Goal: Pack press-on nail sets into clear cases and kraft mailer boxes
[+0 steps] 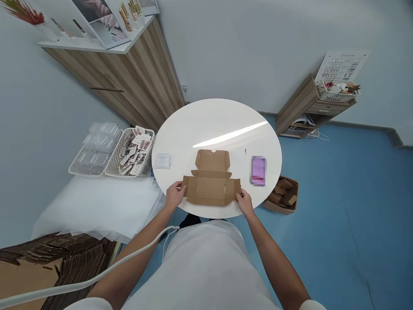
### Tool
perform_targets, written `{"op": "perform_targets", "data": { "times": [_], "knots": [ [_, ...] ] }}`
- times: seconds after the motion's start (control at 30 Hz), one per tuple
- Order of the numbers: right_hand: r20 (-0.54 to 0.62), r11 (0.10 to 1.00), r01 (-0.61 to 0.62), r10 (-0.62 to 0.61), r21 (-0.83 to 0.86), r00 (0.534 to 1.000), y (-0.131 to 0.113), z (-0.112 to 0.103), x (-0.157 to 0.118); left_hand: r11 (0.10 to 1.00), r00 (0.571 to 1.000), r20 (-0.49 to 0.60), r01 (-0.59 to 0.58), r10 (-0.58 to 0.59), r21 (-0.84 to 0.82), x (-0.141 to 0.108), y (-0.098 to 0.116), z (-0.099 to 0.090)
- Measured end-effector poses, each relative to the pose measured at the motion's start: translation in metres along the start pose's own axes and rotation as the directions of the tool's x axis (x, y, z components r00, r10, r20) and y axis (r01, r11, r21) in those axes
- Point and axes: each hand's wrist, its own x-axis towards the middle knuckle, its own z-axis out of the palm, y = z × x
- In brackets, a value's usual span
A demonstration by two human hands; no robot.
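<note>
An unfolded brown cardboard box (pixel 211 189) lies flat on the round white table (pixel 219 114), its lid panel pointing away from me. At its left end flap, my left hand (pixel 175 193) pinches the cardboard between thumb and fingers. My right hand (pixel 244 201) grips the flap at the opposite end in the same way. To the right of the box rests a pixelated purple rectangular item (pixel 258 171). A small clear flat packet (pixel 163 161) is near the table's left edge.
Left of the table stand a white basket of printed cards (pixel 137 150) and clear plastic cases (pixel 100 144), beside stacked translucent sheets (pixel 97 204). Flat cardboard fills the lower left (pixel 80 262). An open carton of folded boxes (pixel 284 196) is on the floor at right. A white cable (pixel 129 257) crosses my left arm.
</note>
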Motion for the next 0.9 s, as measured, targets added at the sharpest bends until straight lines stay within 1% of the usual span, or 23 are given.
{"op": "perform_targets", "data": {
  "times": [0.1,0.17,0.23,0.3,0.33,0.37,0.4,0.47,0.5,0.53,0.6,0.7,0.77,0.9],
  "knots": [
    [0.034,1.000,-0.020,0.021,-0.024,0.999,-0.001,0.003,0.004,0.998,1.000,0.014,0.023,-0.024,0.061,0.008,0.002,0.000],
    [0.062,0.997,-0.020,0.024,-0.068,0.998,0.000,0.005,0.006,0.993,0.999,0.021,0.030,-0.033,0.110,0.008,0.004,0.000],
    [0.061,0.990,-0.012,0.021,-0.142,0.998,0.002,0.006,0.009,0.978,0.999,-0.022,-0.027,0.032,0.207,0.003,0.006,0.000],
    [0.013,0.972,0.007,-0.004,-0.233,1.000,0.002,0.006,0.013,0.928,0.982,-0.052,-0.155,0.182,0.339,-0.007,0.009,0.001],
    [-0.017,0.960,0.021,-0.027,-0.279,0.999,0.001,0.005,0.016,0.886,0.963,-0.025,-0.235,0.267,0.399,-0.013,0.010,0.002],
    [-0.042,0.946,0.039,-0.055,-0.321,0.998,-0.001,0.005,0.020,0.837,0.939,0.036,-0.321,0.341,0.444,-0.019,0.012,0.003],
    [-0.052,0.933,0.059,-0.083,-0.356,0.995,-0.005,0.004,0.025,0.784,0.909,0.121,-0.407,0.400,0.469,-0.025,0.013,0.004],
    [-0.038,0.914,0.096,-0.120,-0.395,0.992,-0.016,0.004,0.037,0.683,0.835,0.290,-0.550,0.467,0.482,-0.033,0.014,0.008],
    [-0.017,0.909,0.106,-0.124,-0.402,0.992,-0.023,0.005,0.045,0.644,0.804,0.351,-0.594,0.480,0.482,-0.035,0.015,0.010],
    [0.000,0.908,0.120,-0.130,-0.401,0.991,-0.030,0.007,0.053,0.616,0.783,0.393,-0.622,0.483,0.483,-0.037,0.015,0.013],
    [0.034,0.922,0.130,-0.127,-0.364,0.991,-0.044,0.012,0.071,0.589,0.765,0.432,-0.644,0.478,0.489,-0.036,0.014,0.018],
    [0.074,0.959,0.049,-0.030,-0.278,0.997,-0.059,0.023,0.096,0.582,0.769,0.450,-0.638,0.453,0.504,-0.033,0.012,0.025],
    [0.098,0.965,0.005,0.021,-0.263,0.995,-0.064,0.030,0.107,0.580,0.776,0.458,-0.629,0.433,0.518,-0.030,0.011,0.027],
    [0.130,0.953,-0.002,0.043,-0.302,0.991,-0.064,0.039,0.118,0.563,0.780,0.476,-0.624,0.407,0.542,-0.028,0.009,0.030]
  ]
}}
